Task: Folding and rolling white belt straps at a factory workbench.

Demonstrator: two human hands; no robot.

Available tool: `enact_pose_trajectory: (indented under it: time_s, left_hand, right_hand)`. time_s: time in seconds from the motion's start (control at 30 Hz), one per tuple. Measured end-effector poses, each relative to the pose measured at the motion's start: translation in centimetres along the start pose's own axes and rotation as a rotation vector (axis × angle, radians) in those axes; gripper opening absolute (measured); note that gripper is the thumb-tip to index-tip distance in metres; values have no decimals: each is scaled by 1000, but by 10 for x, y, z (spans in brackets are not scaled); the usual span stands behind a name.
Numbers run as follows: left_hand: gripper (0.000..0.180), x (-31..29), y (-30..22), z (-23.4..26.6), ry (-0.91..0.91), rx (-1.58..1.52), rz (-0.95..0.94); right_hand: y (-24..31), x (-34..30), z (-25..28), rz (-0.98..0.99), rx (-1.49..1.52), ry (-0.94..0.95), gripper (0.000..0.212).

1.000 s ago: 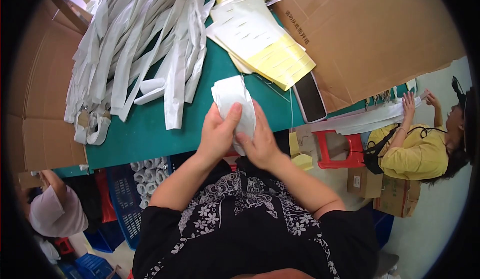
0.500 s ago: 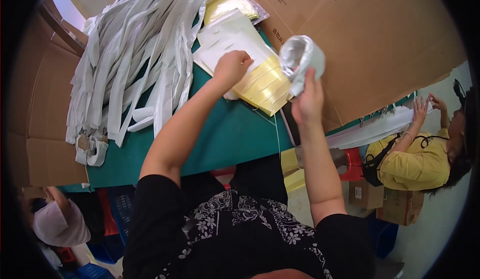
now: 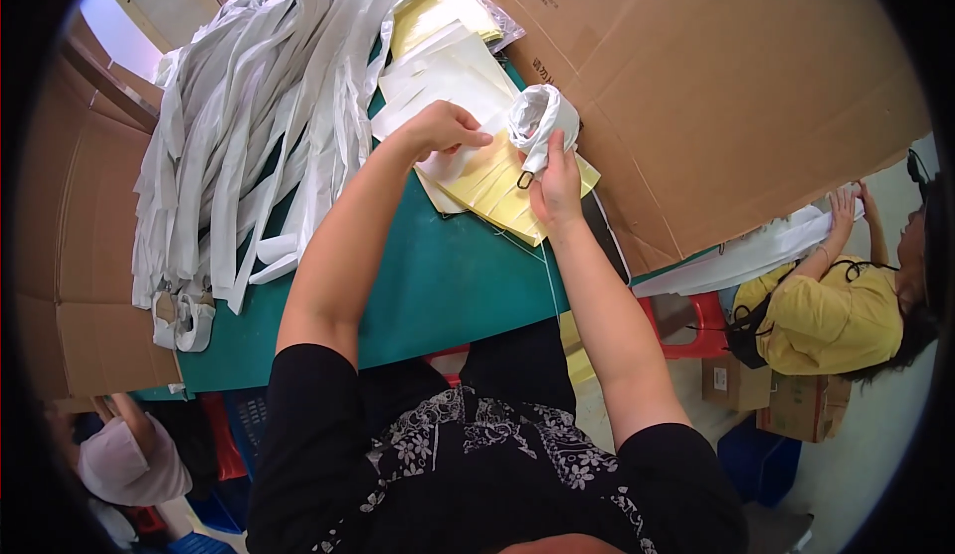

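Head view: right hand (image 3: 559, 188) clamps the white roll (image 3: 557, 116), likely against unwinding, left hand (image 3: 445, 131) hovering at its nine o'clock, grip unclear!

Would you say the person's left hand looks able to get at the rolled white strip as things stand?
Very likely yes: the left hand is just left of the rolled white strip, which the right hand holds, and nothing visible stands between them. Whether the left hand holds anything is unclear.
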State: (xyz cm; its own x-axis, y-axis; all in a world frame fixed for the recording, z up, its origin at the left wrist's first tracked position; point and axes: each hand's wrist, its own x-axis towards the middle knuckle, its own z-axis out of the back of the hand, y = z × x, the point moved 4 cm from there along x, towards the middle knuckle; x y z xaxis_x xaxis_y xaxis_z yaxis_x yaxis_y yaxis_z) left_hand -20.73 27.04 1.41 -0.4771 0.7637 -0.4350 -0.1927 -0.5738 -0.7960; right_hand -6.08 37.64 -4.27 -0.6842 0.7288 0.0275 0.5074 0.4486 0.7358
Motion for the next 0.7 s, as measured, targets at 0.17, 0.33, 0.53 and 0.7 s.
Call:
enact_pose_trajectory:
  time_s: [0.17, 0.33, 0.53, 0.7]
  left_hand:
    - [14, -22, 12, 27, 60, -575, -194]
    - [12, -93, 65, 139, -261, -1147, -740]
    - [9, -196, 38, 95, -496, -756, -479]
    - [20, -233, 29, -17, -533, -567, -468]
  right_hand:
    - [-1, 3, -2, -26, -6, 43, 42]
    - [-10, 5, -12, -59, -155, 178, 41]
    - [3, -22, -42, 78, -966, 342, 40]
    - [33, -112, -114, 111, -1044, 615, 36]
